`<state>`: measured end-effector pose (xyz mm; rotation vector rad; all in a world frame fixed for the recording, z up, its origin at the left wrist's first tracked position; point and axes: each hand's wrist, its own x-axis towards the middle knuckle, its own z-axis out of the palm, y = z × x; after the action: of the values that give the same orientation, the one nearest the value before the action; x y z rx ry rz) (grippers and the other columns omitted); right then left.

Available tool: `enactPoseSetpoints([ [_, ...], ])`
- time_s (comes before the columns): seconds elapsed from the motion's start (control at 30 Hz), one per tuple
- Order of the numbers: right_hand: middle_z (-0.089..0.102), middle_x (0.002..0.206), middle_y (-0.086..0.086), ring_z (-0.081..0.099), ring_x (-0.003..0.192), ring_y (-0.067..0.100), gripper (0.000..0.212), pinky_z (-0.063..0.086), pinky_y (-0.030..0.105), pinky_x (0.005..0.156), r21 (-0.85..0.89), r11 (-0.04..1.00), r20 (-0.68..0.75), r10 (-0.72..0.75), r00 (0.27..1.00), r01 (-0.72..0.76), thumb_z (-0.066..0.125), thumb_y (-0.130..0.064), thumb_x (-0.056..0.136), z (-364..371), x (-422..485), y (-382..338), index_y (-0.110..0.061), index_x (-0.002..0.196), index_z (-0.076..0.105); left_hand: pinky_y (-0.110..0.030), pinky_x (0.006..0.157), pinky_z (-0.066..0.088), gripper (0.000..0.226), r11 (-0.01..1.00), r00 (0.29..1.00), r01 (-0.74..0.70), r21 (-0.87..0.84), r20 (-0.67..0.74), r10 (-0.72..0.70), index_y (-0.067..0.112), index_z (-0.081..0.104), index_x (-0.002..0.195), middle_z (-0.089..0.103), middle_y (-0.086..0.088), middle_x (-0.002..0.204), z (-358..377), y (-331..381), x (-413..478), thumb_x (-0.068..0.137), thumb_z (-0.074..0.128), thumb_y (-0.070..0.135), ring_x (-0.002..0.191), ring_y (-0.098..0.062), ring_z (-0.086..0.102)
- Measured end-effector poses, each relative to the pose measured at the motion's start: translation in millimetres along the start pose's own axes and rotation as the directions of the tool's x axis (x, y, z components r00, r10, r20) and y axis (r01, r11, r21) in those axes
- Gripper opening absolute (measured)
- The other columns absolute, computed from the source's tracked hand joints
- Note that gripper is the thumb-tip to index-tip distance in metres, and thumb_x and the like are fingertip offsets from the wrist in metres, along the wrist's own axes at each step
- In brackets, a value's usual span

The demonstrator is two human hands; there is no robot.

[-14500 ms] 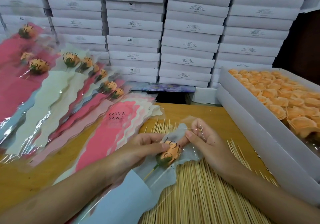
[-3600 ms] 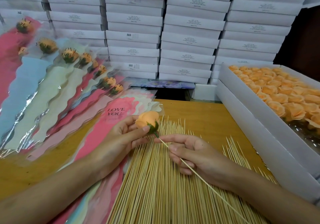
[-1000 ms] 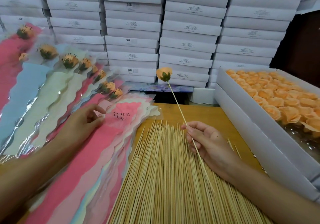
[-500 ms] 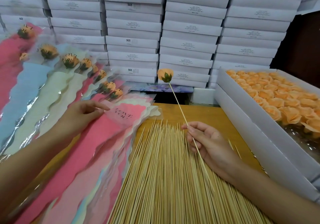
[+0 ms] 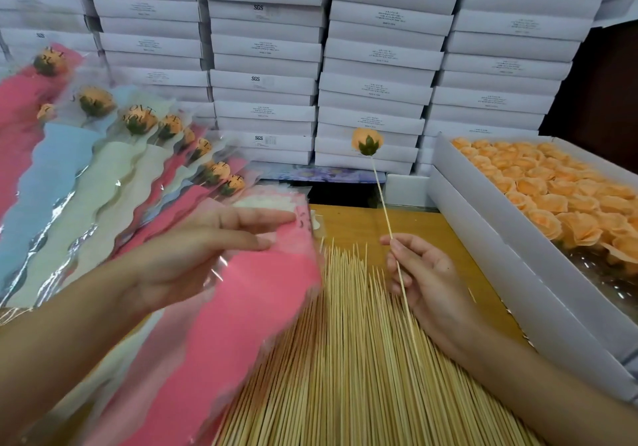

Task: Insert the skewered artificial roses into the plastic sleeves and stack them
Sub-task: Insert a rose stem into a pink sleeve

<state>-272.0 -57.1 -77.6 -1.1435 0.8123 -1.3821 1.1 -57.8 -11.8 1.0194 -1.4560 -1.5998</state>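
My right hand (image 5: 428, 283) pinches a bamboo skewer (image 5: 381, 197) that stands nearly upright, with an orange artificial rose (image 5: 367, 140) on its top end. My left hand (image 5: 193, 256) holds a pink plastic sleeve (image 5: 248, 314) near its printed top and has it lifted slantwise over the left edge of the skewer pile. The sleeve is blurred. Its top end is a hand's width left of the skewered rose. Several filled sleeves (image 5: 138, 124) with orange roses lie fanned out at the left.
A wide pile of loose bamboo skewers (image 5: 345, 359) covers the wooden table (image 5: 362, 221) in front of me. A white box (image 5: 483, 238) full of orange rose heads stands at the right. Stacked white cartons (image 5: 376, 66) form a wall behind. More empty sleeves (image 5: 272, 200) lie under the pink one.
My left hand has lifted the pink sleeve off the sleeve pile and carried it right, over the skewers. My right hand keeps the skewered rose upright, almost unmoved.
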Motion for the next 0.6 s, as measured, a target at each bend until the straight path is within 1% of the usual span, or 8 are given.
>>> enactPoseSetpoints([
  [0.1,0.055,0.063,-0.003,0.042,0.048,0.002,0.020,0.043,0.017,0.047,0.005,1.000,-0.047,-0.017,0.999,0.017,0.056,-0.016,0.090,-2,1,1,-0.006,0.105,0.064,-0.019,0.056,0.054,0.038,0.999,0.993,0.024,0.044,0.112,-0.029,0.010,0.072,0.112,0.066,-0.010,0.090,7,-8,0,0.074,0.075,0.010,0.066,-0.010,0.064],
  [0.23,0.056,0.064,-0.005,0.043,0.048,0.002,0.020,0.043,0.016,0.048,-0.022,1.000,-0.051,-0.020,0.998,0.019,0.056,-0.017,0.091,-3,2,2,-0.007,0.106,0.064,-0.021,0.056,0.053,0.029,0.925,1.000,-0.001,0.380,-0.024,0.011,0.009,0.076,0.083,0.070,-0.015,0.082,10,-18,3,0.068,0.077,0.035,0.063,-0.011,0.062],
  [0.33,0.056,0.064,-0.005,0.043,0.048,0.002,0.018,0.043,0.016,0.048,-0.040,0.999,-0.042,-0.025,0.999,0.023,0.055,-0.016,0.093,-3,1,2,-0.007,0.105,0.065,-0.020,0.051,0.046,0.019,0.877,0.996,-0.005,0.481,-0.073,0.046,0.014,0.073,0.074,0.068,-0.008,0.077,8,-21,4,0.066,0.081,0.030,0.060,-0.018,0.054],
  [0.4,0.056,0.064,-0.005,0.042,0.049,0.002,0.017,0.042,0.016,0.049,-0.045,0.999,-0.045,-0.026,0.999,0.024,0.055,-0.016,0.093,-3,1,2,-0.008,0.104,0.065,-0.021,0.051,0.045,0.013,0.878,0.997,-0.012,0.478,-0.059,0.046,0.019,0.073,0.083,0.071,-0.005,0.086,7,-20,3,0.074,0.080,0.013,0.059,-0.020,0.054],
  [0.43,0.056,0.064,-0.005,0.042,0.049,0.002,0.017,0.042,0.017,0.049,-0.047,0.999,-0.047,-0.026,0.999,0.024,0.054,-0.015,0.094,-2,1,2,-0.008,0.104,0.066,-0.024,0.056,0.049,0.022,0.876,0.999,-0.009,0.482,-0.034,0.030,0.023,0.074,0.092,0.072,-0.001,0.092,5,-19,2,0.079,0.076,0.005,0.062,-0.020,0.059],
  [0.5,0.056,0.064,-0.005,0.042,0.049,0.002,0.017,0.043,0.017,0.049,-0.052,0.998,-0.053,-0.026,0.998,0.023,0.053,-0.014,0.095,-2,0,2,-0.008,0.104,0.065,-0.040,0.082,0.056,0.041,0.876,1.000,0.012,0.482,0.019,-0.024,0.026,0.068,0.116,0.073,0.002,0.107,3,-18,2,0.088,0.064,-0.004,0.088,-0.028,0.070],
  [0.53,0.056,0.064,-0.005,0.042,0.050,0.002,0.017,0.043,0.017,0.049,-0.053,0.998,-0.055,-0.027,0.998,0.024,0.053,-0.014,0.095,-2,0,1,-0.007,0.105,0.065,-0.047,0.093,0.052,0.047,0.885,0.998,0.017,0.465,0.048,-0.044,0.025,0.062,0.125,0.072,0.002,0.114,2,-17,2,0.090,0.060,-0.005,0.102,-0.030,0.068],
  [0.6,0.055,0.064,-0.005,0.042,0.050,0.003,0.017,0.043,0.017,0.049,-0.053,0.998,-0.063,-0.031,0.998,0.028,0.053,-0.014,0.096,-1,0,1,-0.007,0.105,0.065,-0.044,0.098,0.050,0.055,0.917,0.991,0.007,0.399,0.122,-0.061,0.025,0.051,0.136,0.068,0.001,0.123,1,-14,0,0.091,0.055,-0.008,0.111,-0.028,0.066],
])
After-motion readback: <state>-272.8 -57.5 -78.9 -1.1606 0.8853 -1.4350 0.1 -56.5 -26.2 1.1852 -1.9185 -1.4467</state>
